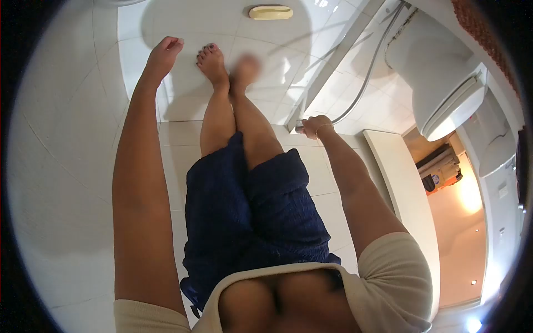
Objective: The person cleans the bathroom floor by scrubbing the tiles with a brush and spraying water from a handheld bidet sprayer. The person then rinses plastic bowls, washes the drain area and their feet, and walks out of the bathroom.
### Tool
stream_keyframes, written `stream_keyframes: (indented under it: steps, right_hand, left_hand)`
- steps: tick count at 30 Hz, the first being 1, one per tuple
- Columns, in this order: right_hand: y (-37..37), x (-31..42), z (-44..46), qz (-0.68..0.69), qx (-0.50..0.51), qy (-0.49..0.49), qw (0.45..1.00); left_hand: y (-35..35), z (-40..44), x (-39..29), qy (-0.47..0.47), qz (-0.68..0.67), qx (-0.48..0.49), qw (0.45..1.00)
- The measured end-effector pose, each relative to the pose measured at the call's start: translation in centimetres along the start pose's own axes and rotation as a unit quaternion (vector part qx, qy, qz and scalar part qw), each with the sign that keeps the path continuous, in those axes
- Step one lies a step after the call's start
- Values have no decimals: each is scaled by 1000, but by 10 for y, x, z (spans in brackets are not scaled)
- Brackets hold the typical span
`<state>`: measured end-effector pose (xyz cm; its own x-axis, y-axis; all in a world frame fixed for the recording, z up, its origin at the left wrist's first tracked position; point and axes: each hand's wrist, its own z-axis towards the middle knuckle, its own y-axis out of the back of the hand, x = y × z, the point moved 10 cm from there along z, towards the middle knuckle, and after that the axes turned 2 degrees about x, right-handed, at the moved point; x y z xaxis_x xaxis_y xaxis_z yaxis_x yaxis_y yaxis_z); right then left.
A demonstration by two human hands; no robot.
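My right hand (315,126) is closed around a small silver hand-held sprayer (300,129), mostly covered by my fingers. From it a grey flexible hose (365,83) runs up to the right. Out to the left, my left hand (164,54) hangs above the white tiled floor with its fingers curled together; nothing shows in it. On the floor ahead of my feet lies a pale yellow oblong object (270,12), whose exact kind I cannot make out; neither hand touches it.
My bare feet (212,64) stand on white tiles beyond a low floor edge (183,121). A white toilet (444,83) is at the upper right. Below it, a cream door (408,205) stands beside a doorway. A white wall (61,166) curves along the left.
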<state>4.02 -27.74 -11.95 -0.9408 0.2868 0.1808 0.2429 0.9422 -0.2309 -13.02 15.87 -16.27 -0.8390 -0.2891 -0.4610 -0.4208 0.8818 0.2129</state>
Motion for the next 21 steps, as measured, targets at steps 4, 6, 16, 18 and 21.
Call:
stream_keyframes:
  steps: [4, 6, 16, 18, 21]
  right_hand:
    - [10, -7, 2, -23, -1, 13, 1000]
    - [14, -3, -1, -24, 2, 22, 999]
    - [93, -15, -14, 15, -284, -10, 959]
    - [110, -13, -18, 20, -319, -20, 947]
    - [137, -11, -36, 36, -374, -33, 926]
  left_hand:
    - [-3, 6, -17, -15, 26, 6, 1000]
    - [1, 8, -21, -10, 30, -3, 999]
    - [10, 9, -13, 15, 59, -3, 998]
    - [8, 11, -12, 0, 62, 0, 998]
    - [5, 15, -8, -18, 81, -14, 996]
